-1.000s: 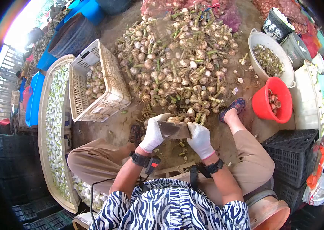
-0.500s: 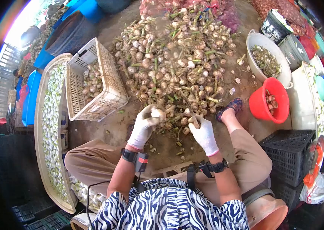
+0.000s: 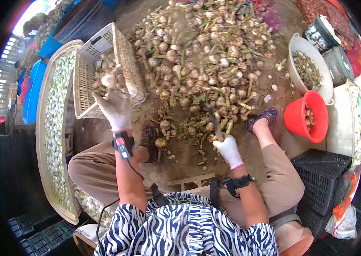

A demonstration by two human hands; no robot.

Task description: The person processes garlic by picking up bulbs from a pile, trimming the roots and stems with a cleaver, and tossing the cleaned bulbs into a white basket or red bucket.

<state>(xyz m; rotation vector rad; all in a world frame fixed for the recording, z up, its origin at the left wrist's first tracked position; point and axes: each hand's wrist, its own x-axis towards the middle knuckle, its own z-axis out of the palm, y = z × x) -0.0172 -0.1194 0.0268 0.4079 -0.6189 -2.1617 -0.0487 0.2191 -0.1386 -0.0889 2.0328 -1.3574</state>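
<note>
My left hand [image 3: 117, 106], in a white glove, reaches over the near side of the off-white plastic crate [image 3: 131, 74], thumb and fingers spread apart. A pale garlic bulb [image 3: 109, 81] shows right at its fingertips, above other bulbs lying in the crate. In its white glove, my right hand [image 3: 228, 150] is closed round the handle of a knife [image 3: 217, 126], whose dark blade points away from me. That blade overlaps the near edge of a large heap of garlic bulbs with stalks [image 3: 197, 72] on the floor.
To the left stands a long tray [image 3: 39, 141] of white-and-green pieces. A red bucket [image 3: 291, 115] holding a few bulbs and a pale basin [image 3: 329, 87] of trimmings stand to the right, with black crates [image 3: 321, 170] nearer me.
My left hand has moved left and forward from the heap to the crate, its fingers opening round the bulb. My right hand stays low with the knife. The view has shifted slightly.
</note>
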